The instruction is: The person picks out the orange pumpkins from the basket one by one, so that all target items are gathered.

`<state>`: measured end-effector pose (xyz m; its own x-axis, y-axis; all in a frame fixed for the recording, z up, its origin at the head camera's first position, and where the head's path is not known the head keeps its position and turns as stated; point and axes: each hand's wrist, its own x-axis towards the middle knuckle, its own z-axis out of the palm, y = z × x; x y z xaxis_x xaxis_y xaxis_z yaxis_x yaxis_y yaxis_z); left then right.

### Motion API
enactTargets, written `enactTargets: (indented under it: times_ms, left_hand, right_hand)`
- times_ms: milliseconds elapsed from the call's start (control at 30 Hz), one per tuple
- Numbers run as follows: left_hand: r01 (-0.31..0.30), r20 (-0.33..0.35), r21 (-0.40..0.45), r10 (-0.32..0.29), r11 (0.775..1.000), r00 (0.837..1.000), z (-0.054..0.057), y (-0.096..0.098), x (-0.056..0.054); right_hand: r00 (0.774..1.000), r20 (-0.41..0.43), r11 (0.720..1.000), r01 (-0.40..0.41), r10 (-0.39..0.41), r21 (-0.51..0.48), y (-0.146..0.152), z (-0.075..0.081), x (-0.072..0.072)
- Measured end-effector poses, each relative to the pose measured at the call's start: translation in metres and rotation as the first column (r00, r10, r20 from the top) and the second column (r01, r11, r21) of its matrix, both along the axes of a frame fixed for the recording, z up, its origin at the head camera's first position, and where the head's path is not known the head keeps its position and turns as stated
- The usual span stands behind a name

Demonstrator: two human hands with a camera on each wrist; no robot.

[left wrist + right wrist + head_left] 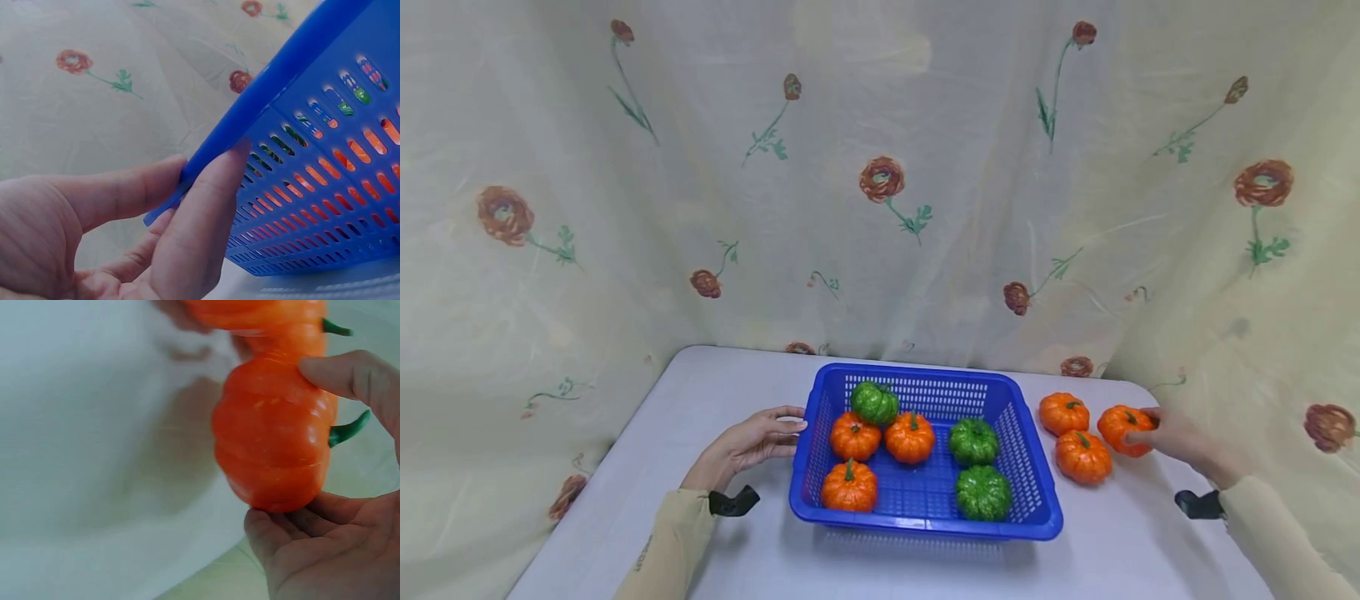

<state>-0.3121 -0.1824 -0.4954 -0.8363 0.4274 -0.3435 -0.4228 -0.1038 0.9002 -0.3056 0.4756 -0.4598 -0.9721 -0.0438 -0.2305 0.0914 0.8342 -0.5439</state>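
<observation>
My left hand (756, 440) pinches the left rim of a blue plastic basket (925, 524); the left wrist view shows thumb and fingers on either side of the rim (231, 122). On the table right of the basket, my right hand (1183, 443) grips a small orange pumpkin (1122, 428), its thumb on one side and fingertips on the other in the right wrist view, green stem (349, 429) showing. Two more orange pumpkins, one farther back (1063, 413) and one nearer (1083, 457), sit between it and the basket.
Inside the basket, three orange pumpkins (850, 487) and a green pumpkin (875, 403) lie at the left, the green one resting on top. Two green pumpkins (983, 492) lie at the right. A flowered curtain (955, 275) hangs behind the white table (730, 379).
</observation>
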Motion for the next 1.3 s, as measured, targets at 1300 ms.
enactTargets:
  times_ms: [1300]
  left_hand:
    - [-0.01, -0.003, -0.006, 0.01, 1.0, 1.0, 0.002, -0.001, 0.002]
  right_hand:
    - [0.935, -0.32, 0.975, -0.195, 0.152, -0.106, -0.158, 0.052, 0.004]
